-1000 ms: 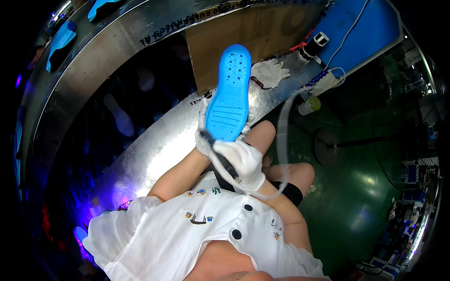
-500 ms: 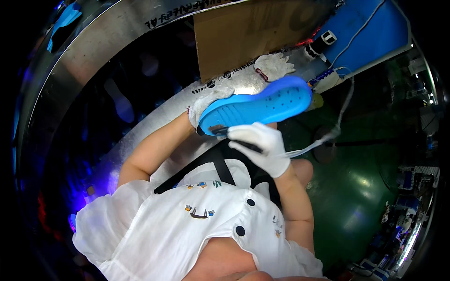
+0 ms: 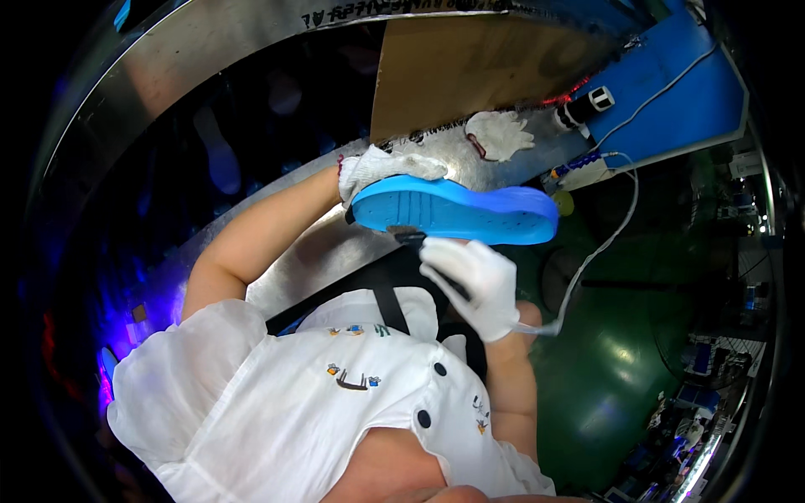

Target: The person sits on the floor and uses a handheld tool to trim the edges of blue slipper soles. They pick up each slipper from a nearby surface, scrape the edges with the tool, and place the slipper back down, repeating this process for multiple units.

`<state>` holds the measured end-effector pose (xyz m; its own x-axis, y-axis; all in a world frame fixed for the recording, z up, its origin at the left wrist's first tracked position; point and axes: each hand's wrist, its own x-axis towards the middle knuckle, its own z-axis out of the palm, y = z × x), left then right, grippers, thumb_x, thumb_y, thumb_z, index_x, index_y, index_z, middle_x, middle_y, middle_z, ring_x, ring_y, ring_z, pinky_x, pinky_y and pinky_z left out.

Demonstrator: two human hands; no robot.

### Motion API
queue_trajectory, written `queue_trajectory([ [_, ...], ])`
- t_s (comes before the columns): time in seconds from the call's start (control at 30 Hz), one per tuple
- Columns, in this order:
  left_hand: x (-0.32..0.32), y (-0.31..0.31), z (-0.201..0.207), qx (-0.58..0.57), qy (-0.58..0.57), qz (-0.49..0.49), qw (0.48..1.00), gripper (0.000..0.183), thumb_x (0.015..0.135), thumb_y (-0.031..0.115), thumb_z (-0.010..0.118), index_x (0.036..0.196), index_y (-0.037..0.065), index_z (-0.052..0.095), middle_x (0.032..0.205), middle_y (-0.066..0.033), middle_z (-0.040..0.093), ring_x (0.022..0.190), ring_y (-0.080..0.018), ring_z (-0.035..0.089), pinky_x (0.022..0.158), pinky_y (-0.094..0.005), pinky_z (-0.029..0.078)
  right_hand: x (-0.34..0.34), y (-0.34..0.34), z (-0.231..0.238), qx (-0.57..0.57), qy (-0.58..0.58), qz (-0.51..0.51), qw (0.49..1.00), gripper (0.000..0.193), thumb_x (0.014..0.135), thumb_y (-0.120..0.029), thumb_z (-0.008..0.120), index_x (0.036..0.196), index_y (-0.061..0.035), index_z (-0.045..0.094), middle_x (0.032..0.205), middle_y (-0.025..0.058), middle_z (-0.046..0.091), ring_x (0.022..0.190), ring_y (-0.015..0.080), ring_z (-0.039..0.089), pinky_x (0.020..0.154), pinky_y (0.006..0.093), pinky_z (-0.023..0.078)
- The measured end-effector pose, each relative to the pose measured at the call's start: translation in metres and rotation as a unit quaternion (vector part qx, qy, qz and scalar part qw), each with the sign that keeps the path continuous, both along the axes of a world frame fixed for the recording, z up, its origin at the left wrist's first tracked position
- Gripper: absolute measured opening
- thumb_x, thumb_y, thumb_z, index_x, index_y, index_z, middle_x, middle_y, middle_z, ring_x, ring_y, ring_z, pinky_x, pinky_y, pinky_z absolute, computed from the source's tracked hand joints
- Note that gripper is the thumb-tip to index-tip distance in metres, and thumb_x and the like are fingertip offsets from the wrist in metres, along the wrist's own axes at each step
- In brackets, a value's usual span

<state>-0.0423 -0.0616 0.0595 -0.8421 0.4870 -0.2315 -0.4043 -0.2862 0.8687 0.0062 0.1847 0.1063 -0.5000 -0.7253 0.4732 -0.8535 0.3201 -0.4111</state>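
A blue shoe sole [image 3: 457, 210] is held out in front of me, its ribbed and dimpled inner face tilted partly away. My left hand [image 3: 387, 171], in a white knit glove, is closed round its far rim near the left end; some fingers are hidden behind it. A dark-handled brush [image 3: 410, 240] with a brownish tip meets the sole's near rim, left of the middle. White-gloved too, my right hand [image 3: 474, 285] is closed on the brush's handle. From beside that hand a thin pale tube [image 3: 579, 285] runs off to the right.
A loose white glove [image 3: 500, 135] lies on the metal ledge [image 3: 470, 176] beyond the sole. Behind stands a brown cardboard sheet [image 3: 470, 75]. Further right are a black-and-white cylinder [image 3: 587, 106] and a blue panel [image 3: 671, 92]. Several soles [image 3: 216, 151] show in the dark at left.
The sole has tilted, so its inner face looks narrower, and its right end has dropped toward me. My right hand and brush have shifted slightly right and nearer, staying along the near rim.
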Motion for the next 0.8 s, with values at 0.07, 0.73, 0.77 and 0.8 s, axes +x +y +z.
queue_trajectory([
  [0.07, 0.001, -0.003, 0.000, -0.013, 0.003, 0.004, 1.000, 0.076, 0.091, 0.066, 0.052, 0.137, 0.006, 0.053, 0.123, -0.0218, 0.062, 0.101, -0.0304, 0.067, 0.084, -0.0423, 0.059, 0.010, 0.001, 0.012, 0.048, 0.020, 0.017, 0.999, 0.030, 0.072, -0.012, 0.077, 0.101, -0.0151, 0.071, 0.104, 0.0009, 0.072, 0.069, 0.0216, 0.063, 0.060, 0.0322, 0.053],
  [0.73, -0.001, -0.025, 0.012, -0.095, 0.020, 0.041, 0.994, 0.070, 0.090, 0.062, 0.059, 0.132, 0.007, 0.060, 0.120, -0.0197, 0.064, 0.098, -0.0228, 0.069, 0.081, -0.0376, 0.060, -0.005, 0.013, 0.034, 0.026, 0.095, -0.014, 0.995, 0.032, 0.065, -0.008, 0.072, 0.096, -0.0161, 0.072, 0.104, 0.0008, 0.072, 0.063, 0.0186, 0.058, 0.053, 0.0301, 0.049],
  [0.77, -0.001, -0.021, -0.002, -0.112, 0.079, 0.109, 0.985, 0.072, 0.090, 0.064, 0.057, 0.130, 0.005, 0.060, 0.117, -0.0204, 0.065, 0.097, -0.0236, 0.070, 0.078, -0.0375, 0.060, -0.001, 0.012, 0.038, 0.058, 0.088, 0.018, 0.994, 0.031, 0.065, -0.008, 0.072, 0.095, -0.0162, 0.072, 0.103, 0.0007, 0.073, 0.062, 0.0186, 0.058, 0.053, 0.0303, 0.049],
  [0.8, -0.002, -0.020, 0.003, -0.117, 0.110, 0.133, 0.978, 0.073, 0.089, 0.065, 0.056, 0.129, 0.004, 0.061, 0.115, -0.0207, 0.066, 0.096, -0.0240, 0.070, 0.077, -0.0374, 0.061, -0.003, 0.017, 0.036, 0.027, 0.095, 0.007, 0.995, 0.032, 0.065, -0.009, 0.072, 0.096, -0.0164, 0.072, 0.103, 0.0009, 0.073, 0.063, 0.0194, 0.059, 0.054, 0.0311, 0.050],
])
